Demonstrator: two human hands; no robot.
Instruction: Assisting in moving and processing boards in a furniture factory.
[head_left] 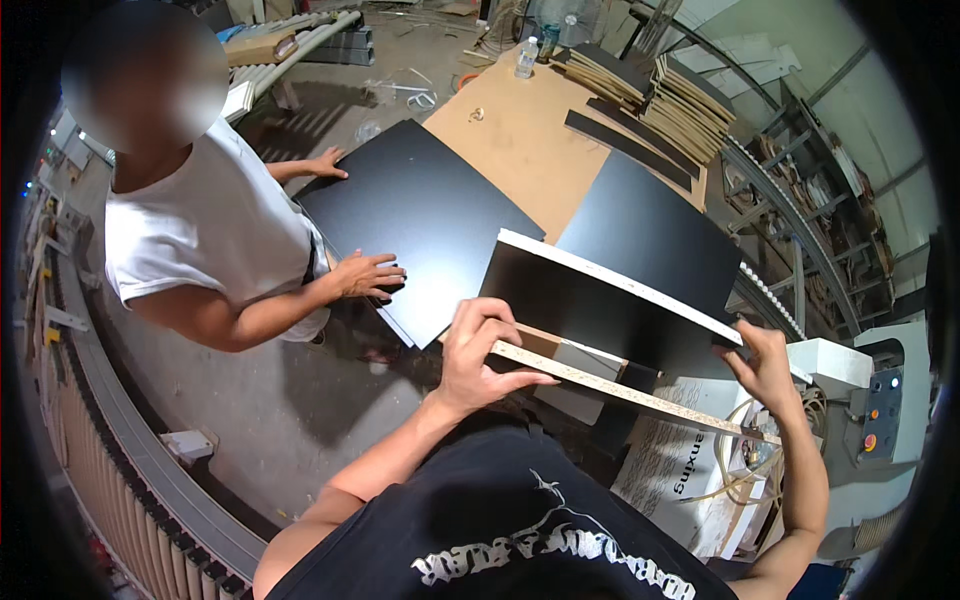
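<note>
Closed around the left end of a board with a raw chipboard edge (pixel 640 396), my left hand (pixel 470 360) has its thumb along the near side. Just beyond stands a black panel (pixel 585 300) with a white top edge, tilted on its side. My right hand (pixel 762 365) grips that panel at its right end, fingers bent over the corner. Whether the two boards are joined cannot be made out. Another person's hands (pixel 368 275) rest spread on a large black panel (pixel 420 210) to the left, lying partly over the brown board-topped table (pixel 500 120).
Another black panel (pixel 650 225) lies flat beyond my boards. Stacked boards (pixel 690 105), dark strips (pixel 630 145) and a clear bottle (pixel 526 58) are at the far side. A control box with buttons (pixel 880 410) stands at right. A roller conveyor (pixel 110 450) curves along the left.
</note>
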